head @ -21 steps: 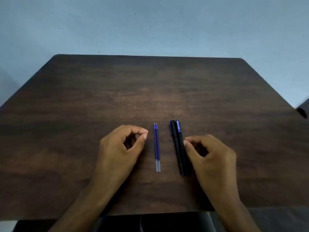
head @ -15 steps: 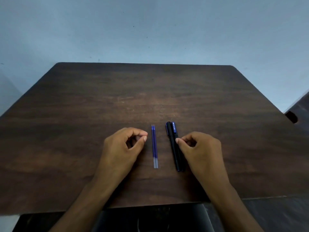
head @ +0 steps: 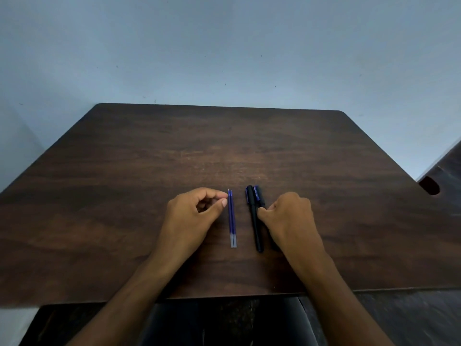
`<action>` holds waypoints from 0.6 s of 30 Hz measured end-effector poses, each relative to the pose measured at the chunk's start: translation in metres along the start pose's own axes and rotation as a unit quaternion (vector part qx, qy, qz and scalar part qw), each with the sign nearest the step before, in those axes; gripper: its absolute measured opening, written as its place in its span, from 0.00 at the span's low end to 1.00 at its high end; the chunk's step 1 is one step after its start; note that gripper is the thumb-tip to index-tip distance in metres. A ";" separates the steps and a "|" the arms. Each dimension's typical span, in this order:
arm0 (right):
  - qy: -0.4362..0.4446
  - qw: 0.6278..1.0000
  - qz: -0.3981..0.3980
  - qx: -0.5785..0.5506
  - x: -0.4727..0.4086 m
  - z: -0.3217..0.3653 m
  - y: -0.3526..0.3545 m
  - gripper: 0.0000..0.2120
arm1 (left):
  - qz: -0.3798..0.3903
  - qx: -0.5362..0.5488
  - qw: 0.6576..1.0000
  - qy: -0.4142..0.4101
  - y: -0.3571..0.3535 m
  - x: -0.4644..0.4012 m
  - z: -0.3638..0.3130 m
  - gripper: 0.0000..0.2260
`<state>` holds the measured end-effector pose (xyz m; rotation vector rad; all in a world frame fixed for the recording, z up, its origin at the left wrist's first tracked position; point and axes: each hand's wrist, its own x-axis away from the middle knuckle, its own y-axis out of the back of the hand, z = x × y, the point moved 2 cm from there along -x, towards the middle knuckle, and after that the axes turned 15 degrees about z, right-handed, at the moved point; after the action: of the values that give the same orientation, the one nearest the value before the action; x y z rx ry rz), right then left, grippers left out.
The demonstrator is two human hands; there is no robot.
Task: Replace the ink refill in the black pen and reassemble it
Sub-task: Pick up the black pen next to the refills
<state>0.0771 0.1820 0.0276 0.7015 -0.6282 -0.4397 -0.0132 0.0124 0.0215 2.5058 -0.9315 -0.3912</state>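
Note:
Two thin blue ink refills [head: 232, 218] lie side by side on the dark wooden table [head: 124, 196], tips pointing away from me. To their right lies a black pen [head: 255, 221]. A second black barrel with a blue printed clip [head: 257, 194] sits against its right side. My right hand [head: 291, 221] rests over that second barrel with its fingers curled on it, hiding its lower part. Left of the refills, my left hand [head: 192, 216] lies on the table, loosely curled, with thumb and index tips right at the left refill's upper end.
The table's near edge [head: 224, 295] runs just below my forearms, with a dark seat under it. A pale blue wall stands behind the table. Part of another dark piece of furniture [head: 439, 181] shows at the right.
My right hand has slid forward and curled over the right pen. My left hand's fingertips have closed the gap to the refills. The camera has tilted up.

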 end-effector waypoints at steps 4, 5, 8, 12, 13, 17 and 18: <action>0.033 0.998 -0.045 0.006 0.012 0.000 0.005 0.15 | 0.011 0.083 0.996 0.027 -0.007 -0.004 -0.008 0.04; 0.045 0.998 -0.052 0.010 0.017 0.001 0.008 0.16 | 0.016 0.115 0.993 0.036 -0.010 -0.006 -0.009 0.04; 0.099 0.991 -0.086 0.010 0.033 0.003 0.014 0.11 | 0.037 0.188 0.980 0.053 -0.016 -0.011 -0.014 0.05; 0.177 0.978 -0.113 0.004 0.051 0.004 0.014 0.08 | 0.064 0.260 0.961 0.065 -0.021 -0.016 -0.021 0.09; 0.192 0.975 -0.114 0.008 0.053 0.003 0.013 0.07 | 0.071 0.278 0.956 0.068 -0.022 -0.018 -0.022 0.11; 0.226 0.969 -0.103 0.019 0.056 -0.004 0.010 0.06 | 0.076 0.330 0.938 0.075 -0.025 -0.019 -0.024 0.10; 0.231 0.968 -0.098 -0.005 0.056 -0.006 0.010 0.07 | 0.077 0.343 0.933 0.076 -0.026 -0.018 -0.024 0.09</action>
<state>0.1236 0.1603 0.0521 0.8264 -0.1159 -0.4403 -0.0026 0.0489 0.0317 2.9756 -1.3667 0.2274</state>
